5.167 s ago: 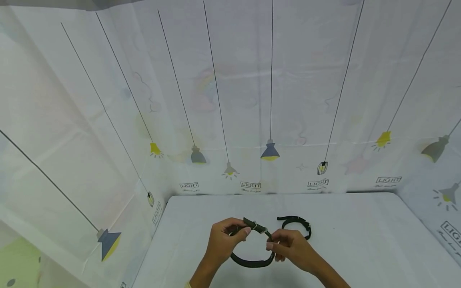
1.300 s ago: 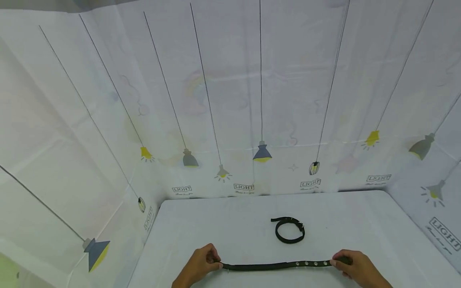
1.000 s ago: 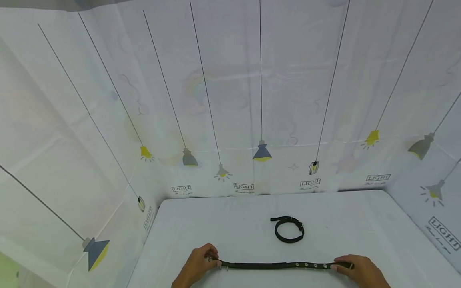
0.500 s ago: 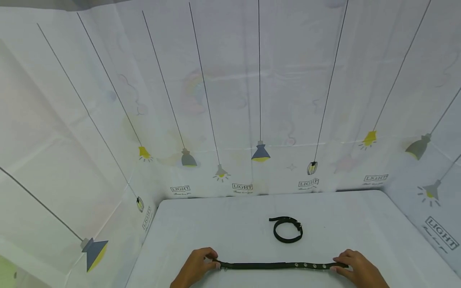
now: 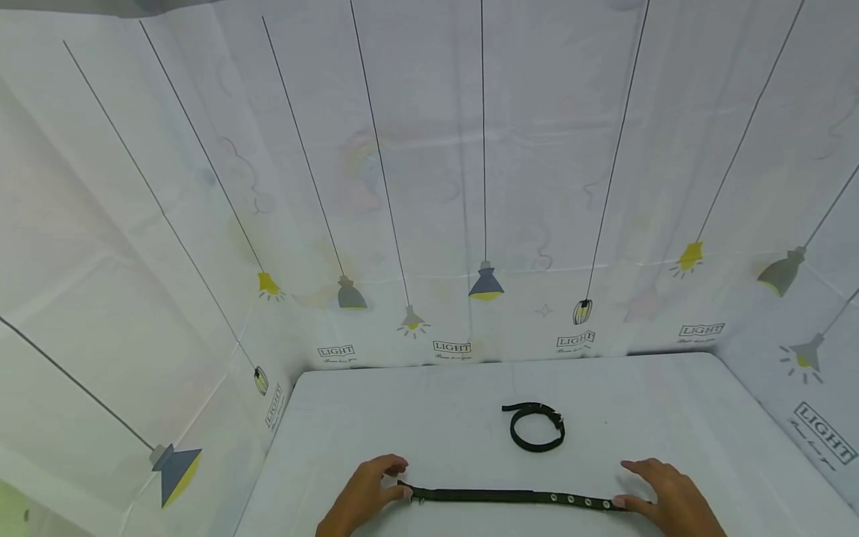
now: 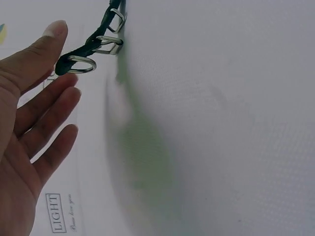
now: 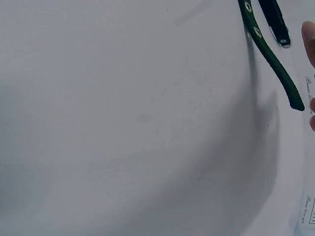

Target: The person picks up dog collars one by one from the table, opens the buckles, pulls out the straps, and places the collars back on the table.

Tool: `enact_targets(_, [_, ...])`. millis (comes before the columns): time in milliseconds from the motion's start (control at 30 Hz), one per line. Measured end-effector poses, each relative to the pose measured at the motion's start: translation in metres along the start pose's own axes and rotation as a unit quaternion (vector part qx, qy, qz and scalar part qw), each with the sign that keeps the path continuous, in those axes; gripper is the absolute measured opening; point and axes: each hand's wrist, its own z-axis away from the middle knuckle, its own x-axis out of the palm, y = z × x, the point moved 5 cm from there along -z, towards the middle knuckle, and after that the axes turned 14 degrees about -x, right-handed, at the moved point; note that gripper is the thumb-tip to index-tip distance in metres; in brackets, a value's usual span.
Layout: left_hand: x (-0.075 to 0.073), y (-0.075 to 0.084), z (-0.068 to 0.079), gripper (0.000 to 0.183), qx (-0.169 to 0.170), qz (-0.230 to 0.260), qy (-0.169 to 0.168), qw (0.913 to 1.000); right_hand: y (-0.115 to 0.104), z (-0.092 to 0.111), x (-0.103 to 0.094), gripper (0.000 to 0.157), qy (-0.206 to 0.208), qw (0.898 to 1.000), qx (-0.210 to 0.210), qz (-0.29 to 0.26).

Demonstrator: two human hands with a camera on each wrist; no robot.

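Observation:
A dark green collar (image 5: 483, 495) with metal eyelets lies stretched out straight across the front of the white table. At its buckle end my left hand (image 5: 365, 488) has thumb and fingers parted; the left wrist view shows the metal buckle (image 6: 82, 64) and rings by that hand's thumb and fingertips. My right hand (image 5: 671, 496) has its fingers spread at the eyelet end, the thumb near the strap. Only fingertips of that hand reach the right wrist view, beside the strap's tip. Behind lies a second dark collar (image 5: 535, 448), buckled into a loop with its tail pointing left.
A white table (image 5: 403, 410) bears both collars. White curtains (image 5: 429, 186) printed with hanging lamps and the word LIGHT surround it at the back and both sides.
Earlier both hands held the collar up as a loop, then pulled it out straight. Since half a second ago, the fingers of both hands have parted and let the strap go.

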Motion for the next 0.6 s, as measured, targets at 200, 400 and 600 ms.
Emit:
enact_targets(200, [-0.001,0.005,0.0,0.051,0.007,-0.001,0.003,1.0,-0.002,-0.003,-0.007,0.069,0.03,0.999,0.014,0.002])
enact_targets(400, [-0.008,0.013,0.003,0.05,0.018,0.01,0.028,0.9994,0.0,-0.013,-0.012,0.065,-0.001,0.997,0.067,-0.025])
enact_targets(600, [-0.021,0.034,0.007,0.047,0.023,0.029,0.069,0.9969,-0.004,-0.034,-0.02,0.056,-0.013,0.996,0.075,-0.046])
